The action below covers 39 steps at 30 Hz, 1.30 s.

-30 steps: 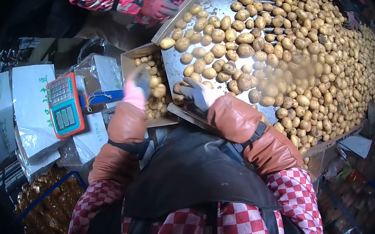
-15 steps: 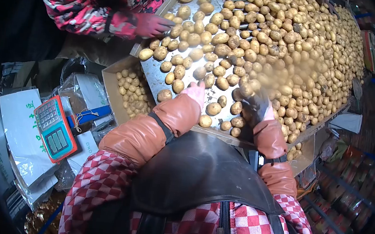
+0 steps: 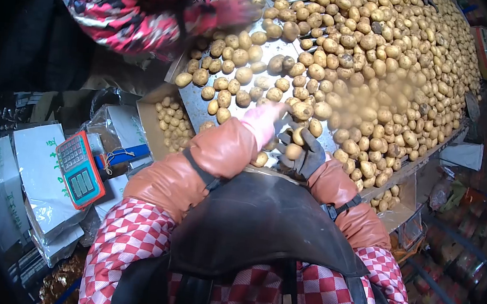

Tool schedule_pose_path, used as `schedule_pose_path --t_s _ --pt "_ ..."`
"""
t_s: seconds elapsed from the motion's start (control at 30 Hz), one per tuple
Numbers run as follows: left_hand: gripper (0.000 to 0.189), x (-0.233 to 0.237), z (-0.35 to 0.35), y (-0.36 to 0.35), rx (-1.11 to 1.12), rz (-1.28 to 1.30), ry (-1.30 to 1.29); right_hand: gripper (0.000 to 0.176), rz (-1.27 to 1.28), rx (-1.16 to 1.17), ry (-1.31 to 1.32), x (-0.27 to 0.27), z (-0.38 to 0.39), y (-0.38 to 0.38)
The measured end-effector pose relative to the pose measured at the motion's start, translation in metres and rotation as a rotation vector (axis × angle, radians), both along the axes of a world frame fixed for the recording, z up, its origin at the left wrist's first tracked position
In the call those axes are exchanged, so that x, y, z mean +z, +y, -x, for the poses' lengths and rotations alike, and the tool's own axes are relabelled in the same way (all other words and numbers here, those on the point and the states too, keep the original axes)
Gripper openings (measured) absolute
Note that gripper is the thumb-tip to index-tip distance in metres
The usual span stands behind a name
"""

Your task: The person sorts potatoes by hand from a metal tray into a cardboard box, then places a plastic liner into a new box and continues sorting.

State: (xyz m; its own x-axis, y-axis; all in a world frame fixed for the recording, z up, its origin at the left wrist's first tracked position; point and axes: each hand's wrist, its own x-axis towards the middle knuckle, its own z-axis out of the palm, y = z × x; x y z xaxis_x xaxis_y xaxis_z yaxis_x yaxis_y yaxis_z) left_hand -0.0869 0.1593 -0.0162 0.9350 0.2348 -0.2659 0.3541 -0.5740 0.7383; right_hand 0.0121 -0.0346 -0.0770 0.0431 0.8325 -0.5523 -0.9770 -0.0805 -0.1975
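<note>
Many potatoes [image 3: 371,82] cover a metal sorting table [image 3: 192,104] in front of me. My left hand [image 3: 262,122], in a pink glove, reaches over its near part with fingers stretched to the right, beside a large potato [image 3: 302,111]. The palm side is hidden. Close to the near edge, my right hand [image 3: 311,156] wears a dark glove and is turned palm up. Its fingers curl around potatoes, of which a small round potato [image 3: 293,152] shows at the front.
Across the table at the left, a co-worker's gloved hand [image 3: 235,12] is blurred over potatoes. A cardboard box [image 3: 149,109] of small potatoes stands at the left. Further left, an orange and teal scale display [image 3: 80,169] sits by plastic-wrapped white boxes [image 3: 41,146]. Another potato box [image 3: 403,209] is at the right.
My right hand has moved left toward my body and turned palm up with potatoes in it. My left hand has shifted slightly right. The co-worker's hand has moved up and right.
</note>
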Motion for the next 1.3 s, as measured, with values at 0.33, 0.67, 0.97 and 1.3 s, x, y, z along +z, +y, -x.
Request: schedule_pose_path --t_s 0.33,0.67,0.97,1.3 --pt "0.044 -0.063 -0.053 0.006 0.213 -0.458 0.358 0.051 -0.108 -0.108 0.170 -0.014 -0.039 -0.037" --pt "0.042 -0.075 -0.060 0.013 -0.038 -0.402 0.324 0.064 -0.073 -0.065 0.105 -0.020 -0.051 -0.021" --pt "0.048 -0.013 -0.053 -0.001 0.316 -0.092 0.008 0.085 -0.122 -0.162 0.384 0.008 -0.059 -0.010" --pt "0.038 -0.076 -0.104 0.040 -0.067 -0.513 0.366 0.065 0.012 0.355 -1.135 0.004 -0.070 -0.007"
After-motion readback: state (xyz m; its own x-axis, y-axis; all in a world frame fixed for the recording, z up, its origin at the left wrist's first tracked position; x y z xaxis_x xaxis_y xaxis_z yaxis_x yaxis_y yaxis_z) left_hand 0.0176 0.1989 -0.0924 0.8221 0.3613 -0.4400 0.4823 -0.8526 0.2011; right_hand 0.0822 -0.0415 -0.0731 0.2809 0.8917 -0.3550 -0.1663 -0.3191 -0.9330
